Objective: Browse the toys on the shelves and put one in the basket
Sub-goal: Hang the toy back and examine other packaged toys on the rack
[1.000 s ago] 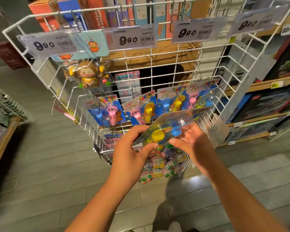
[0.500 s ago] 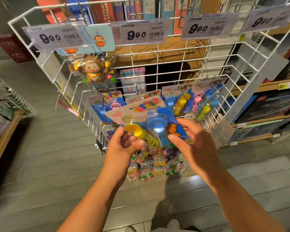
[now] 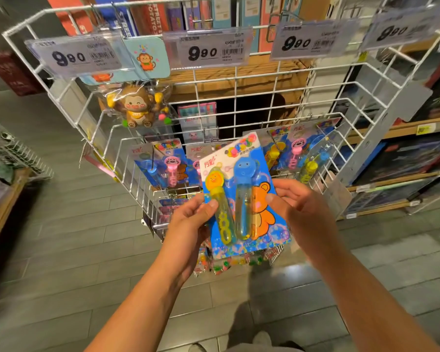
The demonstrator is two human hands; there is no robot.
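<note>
Two hands, left hand (image 3: pixel 188 219), right hand (image 3: pixel 300 207), gripping bubble-wand pack (image 3: pixel 241 196)

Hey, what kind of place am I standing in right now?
Most likely a shop's toy aisle. A white wire rack carries price tags reading 9.90, carded bubble wand packs hang on its hooks, and boxed goods fill wooden shelves behind.

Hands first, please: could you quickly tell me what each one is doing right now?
Left hand: holding the bubble wand pack by its left edge, thumb in front.
Right hand: fingers curled round the pack's right edge, thumb in front.
</note>
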